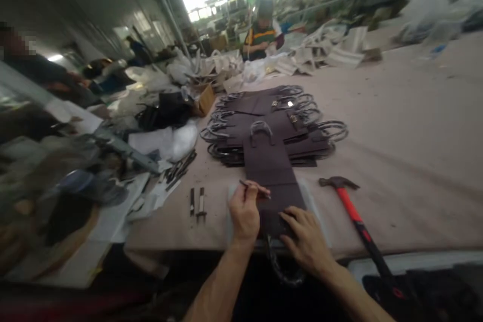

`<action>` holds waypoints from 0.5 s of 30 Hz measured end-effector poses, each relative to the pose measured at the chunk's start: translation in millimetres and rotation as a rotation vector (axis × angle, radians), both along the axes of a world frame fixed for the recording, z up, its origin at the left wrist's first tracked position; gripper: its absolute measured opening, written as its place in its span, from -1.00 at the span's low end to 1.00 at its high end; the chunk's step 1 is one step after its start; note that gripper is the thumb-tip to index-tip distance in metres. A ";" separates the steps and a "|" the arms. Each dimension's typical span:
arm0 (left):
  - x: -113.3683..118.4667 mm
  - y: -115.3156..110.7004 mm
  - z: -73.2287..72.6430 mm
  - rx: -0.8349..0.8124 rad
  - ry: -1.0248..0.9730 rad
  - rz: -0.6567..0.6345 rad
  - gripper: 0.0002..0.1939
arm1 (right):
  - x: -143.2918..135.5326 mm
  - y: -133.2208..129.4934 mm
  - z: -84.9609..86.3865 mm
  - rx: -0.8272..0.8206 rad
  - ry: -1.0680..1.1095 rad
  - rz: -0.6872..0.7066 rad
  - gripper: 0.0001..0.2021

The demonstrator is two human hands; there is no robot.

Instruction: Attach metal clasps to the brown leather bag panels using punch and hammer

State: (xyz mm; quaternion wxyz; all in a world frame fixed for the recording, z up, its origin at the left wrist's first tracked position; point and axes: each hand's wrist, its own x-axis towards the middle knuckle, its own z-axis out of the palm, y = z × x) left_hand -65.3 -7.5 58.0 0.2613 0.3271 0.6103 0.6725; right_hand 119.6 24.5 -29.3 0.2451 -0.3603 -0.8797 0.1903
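Note:
A dark brown bag panel [273, 168] with a wrapped handle at each end lies lengthwise in front of me, its near end on a pale board [315, 206]. My left hand [244, 214] is closed round a thin pen-like tool [243, 183], whose tip is near the panel's left side. What kind of tool it is, blur does not let me tell. With fingers spread, my right hand [304, 234] rests on the panel's near right part. The near handle [281, 271] hangs over the table edge, between my forearms.
Stacked brown bag pieces [241, 126] with plastic-wrapped handles lie beyond. A claw hammer [352, 209] is at the right, a pronged punch [201, 204] and a small dark tool [192, 201] at the left. White scraps and bags [162, 143] clutter the left. A co-worker [262, 35] sits across the table.

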 end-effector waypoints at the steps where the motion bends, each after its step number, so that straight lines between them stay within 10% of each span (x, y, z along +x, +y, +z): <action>1: -13.4 7.8 6.7 -0.016 -0.035 0.009 -0.66 | -0.1 2.7 -2.7 0.006 0.008 0.010 -0.54; 4: -57.3 10.3 6.5 -0.267 0.220 0.041 -0.73 | 2.6 0.2 -1.0 0.023 0.006 0.007 -0.55; 10: -129.1 -25.6 -38.2 -0.926 0.770 0.150 -0.75 | 4.1 -2.4 4.3 0.017 -0.013 0.010 -0.55; 15: -119.9 -43.9 -42.0 -0.852 0.889 0.175 -0.68 | -5.5 -4.3 9.1 -0.046 -0.004 -0.003 -0.53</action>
